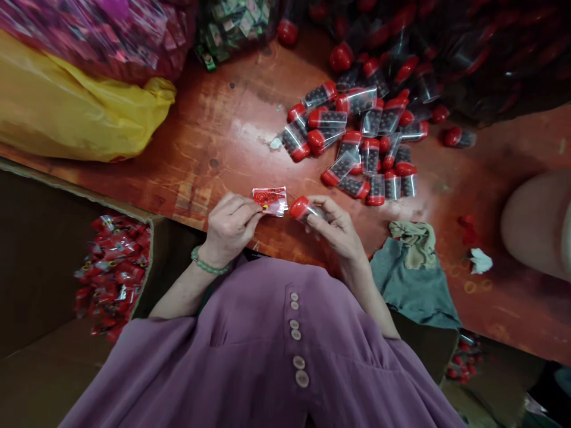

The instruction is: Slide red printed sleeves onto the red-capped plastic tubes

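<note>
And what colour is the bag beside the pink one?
Yellow bag; clearest in the head view.

Hands (234, 229) above wooden table (214, 142)

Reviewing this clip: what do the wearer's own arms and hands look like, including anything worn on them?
The left hand has a green beaded bracelet at its wrist; no ring or glove shows. The right hand and its wrist show nothing worn. Both forearms are bare, below loose, plain purple sleeves.
</note>
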`<action>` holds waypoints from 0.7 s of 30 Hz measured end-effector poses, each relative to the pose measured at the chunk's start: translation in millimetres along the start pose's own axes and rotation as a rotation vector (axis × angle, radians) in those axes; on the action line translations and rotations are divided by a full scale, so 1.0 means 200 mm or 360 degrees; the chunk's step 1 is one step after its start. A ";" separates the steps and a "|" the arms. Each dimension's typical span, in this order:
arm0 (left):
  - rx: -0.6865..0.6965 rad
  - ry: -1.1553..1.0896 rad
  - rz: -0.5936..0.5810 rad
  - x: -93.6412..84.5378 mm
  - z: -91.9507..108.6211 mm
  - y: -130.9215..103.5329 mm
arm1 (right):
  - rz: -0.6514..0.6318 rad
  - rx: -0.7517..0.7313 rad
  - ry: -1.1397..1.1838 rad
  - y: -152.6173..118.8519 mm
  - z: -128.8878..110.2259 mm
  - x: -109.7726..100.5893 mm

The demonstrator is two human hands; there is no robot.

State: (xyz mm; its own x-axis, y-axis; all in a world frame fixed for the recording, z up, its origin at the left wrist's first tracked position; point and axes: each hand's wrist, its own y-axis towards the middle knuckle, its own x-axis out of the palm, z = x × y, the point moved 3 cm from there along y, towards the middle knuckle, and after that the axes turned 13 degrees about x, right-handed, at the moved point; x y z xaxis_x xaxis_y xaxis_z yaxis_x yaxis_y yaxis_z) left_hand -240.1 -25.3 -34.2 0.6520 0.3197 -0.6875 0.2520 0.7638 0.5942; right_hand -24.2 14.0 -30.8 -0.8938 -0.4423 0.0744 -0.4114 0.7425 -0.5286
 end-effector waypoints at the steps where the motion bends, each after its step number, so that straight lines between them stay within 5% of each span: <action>1: 0.0038 -0.0001 0.0020 -0.01 0.01 0.01 | -0.0073 0.0032 0.0055 -0.01 -0.01 0.00; 9: 0.0322 0.0031 0.0080 -0.05 0.08 0.02 | -0.0455 0.0227 0.0337 -0.02 0.00 0.04; 21: 0.0211 -0.0214 -0.0057 -0.03 0.08 -0.02 | -0.0621 0.0339 -0.0075 0.01 0.03 -0.02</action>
State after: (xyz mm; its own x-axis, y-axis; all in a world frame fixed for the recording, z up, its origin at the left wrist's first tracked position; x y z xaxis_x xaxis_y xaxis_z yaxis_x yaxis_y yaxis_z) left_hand -234.1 -39.1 -26.1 0.7284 0.2091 -0.6525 0.3628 0.6901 0.6262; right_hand -21.6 15.0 -36.9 -0.6679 -0.6947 0.2670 -0.6658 0.3974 -0.6315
